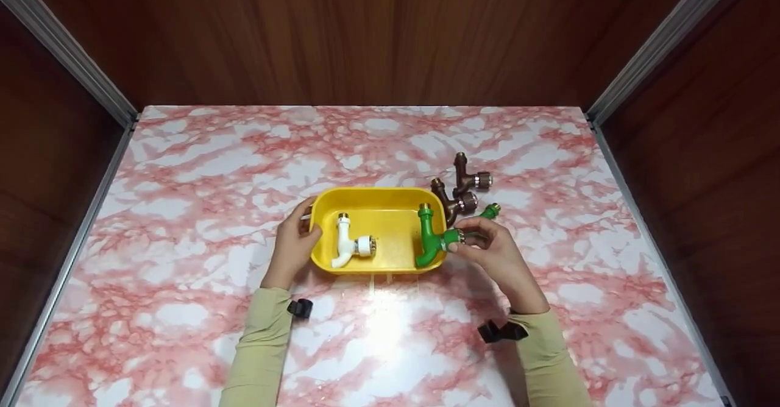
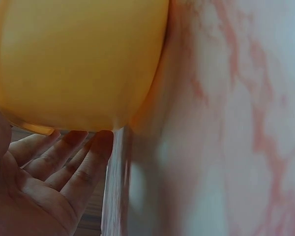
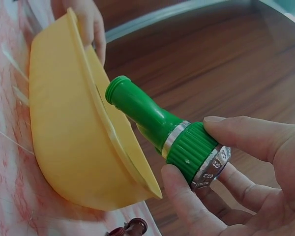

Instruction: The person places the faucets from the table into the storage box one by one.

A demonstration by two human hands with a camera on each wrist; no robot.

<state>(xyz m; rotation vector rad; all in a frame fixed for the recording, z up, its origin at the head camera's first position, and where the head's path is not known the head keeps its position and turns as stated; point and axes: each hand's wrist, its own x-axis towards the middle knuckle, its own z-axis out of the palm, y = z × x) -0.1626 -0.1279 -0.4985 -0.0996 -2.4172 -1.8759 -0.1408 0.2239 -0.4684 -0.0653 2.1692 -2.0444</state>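
My right hand (image 1: 499, 264) pinches the ribbed knob of a green tap (image 3: 145, 110) between thumb and fingers. In the head view this tap overlaps the right end of a yellow plastic tub (image 1: 390, 227), its spout toward me; the right wrist view has it above the rim. A white tap (image 1: 345, 242) with a ribbed white knob lies in the tub's left half. At the tub's left end, my left hand (image 1: 291, 245) holds the rim, thumb over the edge. Its fingers (image 2: 88, 167) reach along the outer wall in the left wrist view.
Two dark brown taps (image 1: 464, 178) lie on the marbled red-and-white table (image 1: 201, 224), behind and right of the tub. Another green tap (image 1: 491, 211) is partly hidden behind my right hand. Brown wood-grain panels (image 1: 365, 35) wall in the back and both sides.
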